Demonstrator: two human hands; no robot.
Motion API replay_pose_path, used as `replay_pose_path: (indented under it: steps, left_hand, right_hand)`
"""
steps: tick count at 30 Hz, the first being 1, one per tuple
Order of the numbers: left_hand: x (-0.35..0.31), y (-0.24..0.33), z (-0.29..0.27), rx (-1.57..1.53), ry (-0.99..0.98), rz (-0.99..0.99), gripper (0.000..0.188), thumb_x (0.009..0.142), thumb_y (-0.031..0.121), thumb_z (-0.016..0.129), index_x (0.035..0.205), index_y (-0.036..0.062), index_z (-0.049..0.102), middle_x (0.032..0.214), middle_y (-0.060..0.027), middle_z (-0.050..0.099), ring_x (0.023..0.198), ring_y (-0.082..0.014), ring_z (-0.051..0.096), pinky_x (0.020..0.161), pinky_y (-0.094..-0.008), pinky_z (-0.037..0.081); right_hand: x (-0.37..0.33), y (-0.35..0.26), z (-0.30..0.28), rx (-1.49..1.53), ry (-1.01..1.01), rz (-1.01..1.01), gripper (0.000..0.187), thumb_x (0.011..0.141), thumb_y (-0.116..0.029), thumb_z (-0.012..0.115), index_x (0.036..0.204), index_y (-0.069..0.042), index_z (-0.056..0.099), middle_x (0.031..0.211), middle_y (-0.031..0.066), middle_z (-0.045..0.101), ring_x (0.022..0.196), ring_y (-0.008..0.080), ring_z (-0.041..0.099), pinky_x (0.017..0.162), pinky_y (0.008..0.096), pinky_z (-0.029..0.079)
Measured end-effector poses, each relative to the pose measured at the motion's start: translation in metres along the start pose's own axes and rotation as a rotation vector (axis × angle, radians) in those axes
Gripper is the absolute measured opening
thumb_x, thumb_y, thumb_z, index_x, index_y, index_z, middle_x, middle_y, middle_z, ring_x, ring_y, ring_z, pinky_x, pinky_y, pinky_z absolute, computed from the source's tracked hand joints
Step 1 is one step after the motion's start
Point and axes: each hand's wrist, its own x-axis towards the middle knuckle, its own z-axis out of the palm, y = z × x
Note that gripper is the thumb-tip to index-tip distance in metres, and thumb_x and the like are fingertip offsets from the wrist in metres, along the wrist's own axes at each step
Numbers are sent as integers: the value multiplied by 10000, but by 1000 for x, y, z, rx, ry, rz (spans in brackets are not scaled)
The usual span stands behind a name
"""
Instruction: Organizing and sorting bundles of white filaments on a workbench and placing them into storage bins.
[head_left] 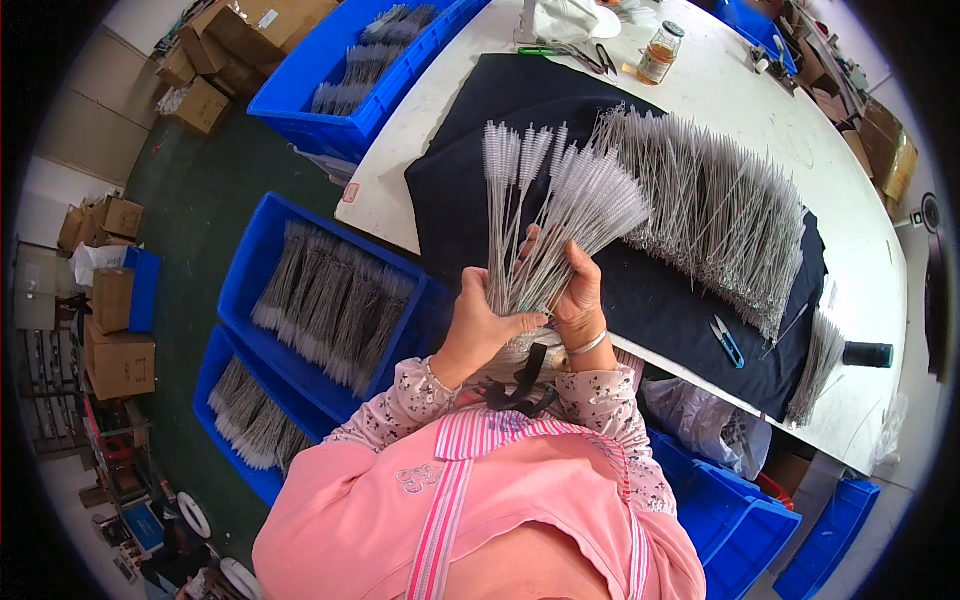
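A fanned bunch of straw brushes (590, 195), with thin wire stems and white bristle heads pointing up and away, is held in front of me at the table's near edge. My left hand (480, 322) wraps round the stems on the left side, its thumb lying across them. On the other side my right hand (575, 295) closes round the stems, a bracelet at its wrist. A smaller cluster of brushes (502, 165) stands slightly apart at the bunch's left. Beyond my right hand, a long heap of the same brushes (700, 200) lies on a dark cloth (450, 165).
Blue crates (262, 215) full of brushes stand at the left. Another blue crate (375, 125) is farther back. On the white table (800, 110) are blue-handled snips (728, 342), a glass jar (660, 55), scissors (585, 58) and a dark cylinder (868, 355). A plastic bag (700, 420) hangs below.
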Motion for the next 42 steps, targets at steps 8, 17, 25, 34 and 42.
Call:
replay_pose_path:
  steps: [8,17,25,34,42]
  left_hand:
    - [-4,-3,4,170,51,56,727,598,313,861,998,-16,351,843,-166,627,776,-216,655,655,-306,514]
    - [-7,8,3,188,-1,41,771,605,330,843,1043,-12,308,855,-252,592,794,-395,628,655,-409,494]
    - [-10,0,3,92,-194,170,609,665,140,760,1155,-8,429,973,-211,606,901,-321,626,759,-373,492]
    - [-2,-29,-12,-170,-627,125,313,713,94,696,997,29,582,874,-5,617,818,-96,579,744,-251,467]
    - [2,-12,-16,-594,-964,-374,382,660,132,685,1008,19,576,840,-19,598,826,-114,578,743,-255,459]
  right_hand:
    - [-2,7,13,-54,41,-90,452,816,-245,614,1197,-20,522,1278,161,494,1118,332,510,929,516,439]
    - [-4,9,16,34,-50,-105,542,805,-250,626,1284,-51,469,1387,149,392,1252,328,398,1020,515,347]
    - [-10,9,44,-282,-7,-90,708,766,-233,670,1337,40,351,1358,206,404,1215,344,440,1036,458,345]
    - [-29,12,58,-409,-207,93,941,658,-278,777,1392,-7,254,1159,227,550,1036,333,580,911,431,459]
    - [-30,26,93,-573,325,-125,545,716,-21,616,1228,39,439,684,41,523,537,125,505,501,265,424]
